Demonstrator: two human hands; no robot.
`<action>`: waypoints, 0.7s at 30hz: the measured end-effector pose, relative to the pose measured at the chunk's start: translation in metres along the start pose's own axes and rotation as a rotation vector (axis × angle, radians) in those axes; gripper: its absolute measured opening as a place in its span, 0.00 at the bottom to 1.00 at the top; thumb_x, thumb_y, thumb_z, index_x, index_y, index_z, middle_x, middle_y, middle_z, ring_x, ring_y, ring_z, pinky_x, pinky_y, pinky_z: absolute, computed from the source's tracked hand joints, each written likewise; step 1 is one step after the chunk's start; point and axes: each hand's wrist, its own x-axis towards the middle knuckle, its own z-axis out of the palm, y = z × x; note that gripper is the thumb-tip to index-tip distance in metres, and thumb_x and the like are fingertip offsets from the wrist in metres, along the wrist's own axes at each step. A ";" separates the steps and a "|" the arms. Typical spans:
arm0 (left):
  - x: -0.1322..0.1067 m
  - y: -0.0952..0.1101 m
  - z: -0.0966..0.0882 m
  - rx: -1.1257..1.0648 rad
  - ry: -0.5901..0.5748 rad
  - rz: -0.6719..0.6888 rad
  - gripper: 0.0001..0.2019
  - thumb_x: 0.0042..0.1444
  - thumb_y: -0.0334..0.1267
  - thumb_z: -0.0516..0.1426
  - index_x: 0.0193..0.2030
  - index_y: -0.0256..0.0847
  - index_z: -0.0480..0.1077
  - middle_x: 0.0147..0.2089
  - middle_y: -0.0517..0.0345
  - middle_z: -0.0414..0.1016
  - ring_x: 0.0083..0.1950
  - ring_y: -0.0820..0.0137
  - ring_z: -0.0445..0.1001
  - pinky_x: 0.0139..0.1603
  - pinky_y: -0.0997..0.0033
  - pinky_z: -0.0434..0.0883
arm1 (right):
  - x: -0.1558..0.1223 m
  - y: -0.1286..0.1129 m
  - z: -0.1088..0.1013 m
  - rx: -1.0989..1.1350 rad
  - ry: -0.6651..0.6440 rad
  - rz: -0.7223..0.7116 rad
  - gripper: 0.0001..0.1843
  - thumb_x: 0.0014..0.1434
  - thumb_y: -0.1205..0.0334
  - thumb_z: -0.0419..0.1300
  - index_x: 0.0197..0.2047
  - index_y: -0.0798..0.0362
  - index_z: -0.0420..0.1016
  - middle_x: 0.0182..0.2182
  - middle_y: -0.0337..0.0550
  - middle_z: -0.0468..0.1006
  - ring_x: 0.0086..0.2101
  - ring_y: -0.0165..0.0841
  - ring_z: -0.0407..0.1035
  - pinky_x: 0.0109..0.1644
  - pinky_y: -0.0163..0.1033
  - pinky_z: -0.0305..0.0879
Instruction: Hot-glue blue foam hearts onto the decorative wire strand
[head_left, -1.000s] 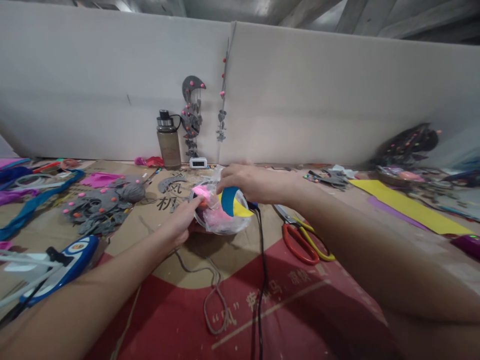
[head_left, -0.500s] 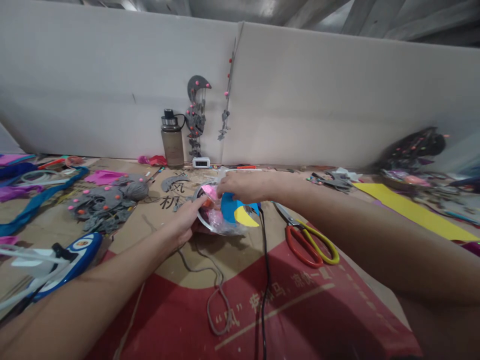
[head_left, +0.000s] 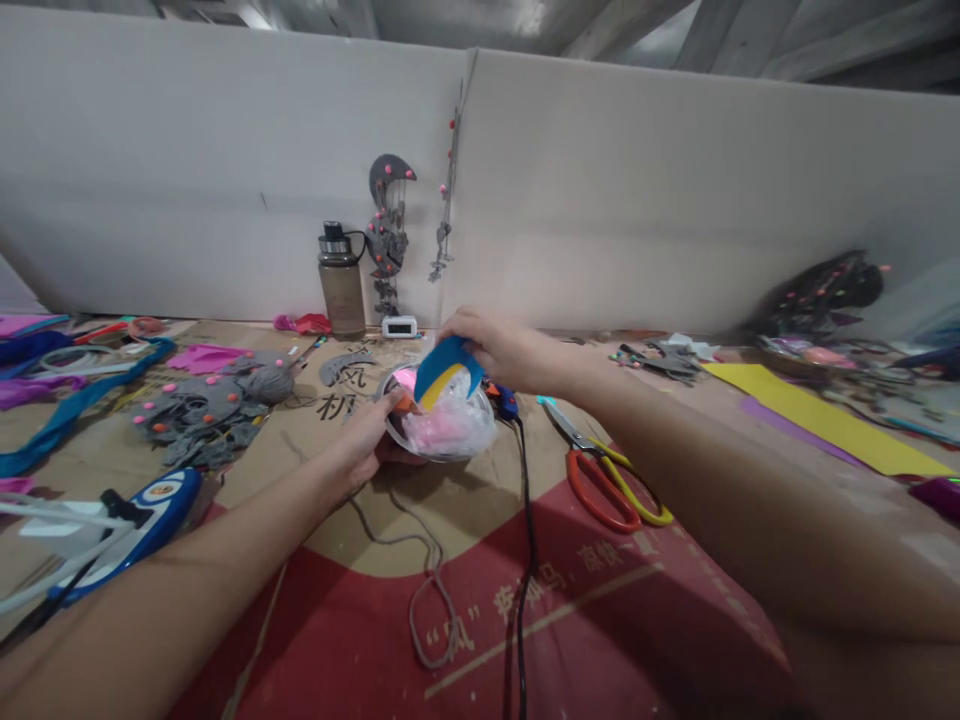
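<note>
1. Head view — right hand [head_left: 501, 350] pinches flat blue crescent [head_left: 432, 370], yellow crescent [head_left: 442, 386] against it, over round silvery-rimmed bowl [head_left: 405, 443] holding plastic-wrapped pink pieces [head_left: 442, 430].
2. Left hand [head_left: 365, 440] grips bowl's left rim.
3. Step, likely: shifting crescents — in or out, can't tell; next calls for steady bowl.

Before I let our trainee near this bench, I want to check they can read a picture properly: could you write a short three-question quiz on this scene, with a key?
1. What is the right hand holding?
A) the bottle
B) a blue curved piece
C) a roll of tape

2. True or false: the left hand is touching the round container.

3. Fill in the blank: one handle of the scissors is yellow; the other is ____.

Key:
1. B
2. True
3. Red
</note>
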 end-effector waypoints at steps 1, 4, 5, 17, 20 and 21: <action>0.000 0.000 0.000 0.005 -0.002 0.005 0.10 0.58 0.42 0.53 0.35 0.37 0.69 0.27 0.53 0.75 0.24 0.64 0.75 0.23 0.57 0.77 | -0.002 0.002 0.007 -0.004 -0.059 0.001 0.17 0.57 0.75 0.49 0.46 0.55 0.71 0.44 0.48 0.72 0.43 0.34 0.66 0.48 0.38 0.61; 0.000 0.001 0.001 0.021 -0.008 0.009 0.10 0.57 0.42 0.55 0.37 0.37 0.71 0.29 0.53 0.76 0.25 0.64 0.75 0.24 0.57 0.77 | -0.007 0.004 0.018 -0.015 -0.161 0.006 0.15 0.56 0.73 0.51 0.45 0.55 0.72 0.43 0.48 0.73 0.42 0.34 0.67 0.46 0.37 0.62; 0.000 0.001 0.002 0.026 -0.009 0.007 0.11 0.57 0.43 0.55 0.39 0.37 0.71 0.29 0.52 0.76 0.26 0.64 0.76 0.24 0.57 0.77 | -0.009 0.004 0.019 -0.016 -0.169 0.005 0.15 0.56 0.73 0.51 0.46 0.54 0.72 0.43 0.48 0.74 0.42 0.34 0.67 0.46 0.37 0.62; 0.003 -0.001 -0.001 0.006 0.003 -0.007 0.12 0.58 0.43 0.54 0.42 0.38 0.72 0.30 0.51 0.78 0.25 0.63 0.76 0.23 0.58 0.77 | -0.009 0.001 0.025 0.063 -0.061 0.076 0.20 0.57 0.72 0.53 0.52 0.50 0.68 0.49 0.46 0.74 0.50 0.36 0.67 0.56 0.42 0.61; 0.003 0.000 -0.001 0.006 -0.008 -0.007 0.13 0.59 0.45 0.53 0.43 0.38 0.72 0.30 0.50 0.78 0.26 0.62 0.77 0.24 0.58 0.77 | -0.006 0.002 0.022 0.038 0.032 0.063 0.21 0.57 0.73 0.51 0.53 0.52 0.67 0.50 0.49 0.73 0.51 0.36 0.65 0.57 0.42 0.59; 0.003 0.000 -0.001 0.005 -0.008 -0.004 0.15 0.60 0.46 0.53 0.43 0.37 0.72 0.30 0.50 0.78 0.26 0.63 0.76 0.24 0.58 0.77 | -0.006 0.003 0.024 0.024 0.021 0.046 0.21 0.57 0.73 0.51 0.54 0.53 0.67 0.50 0.50 0.72 0.51 0.36 0.65 0.57 0.42 0.59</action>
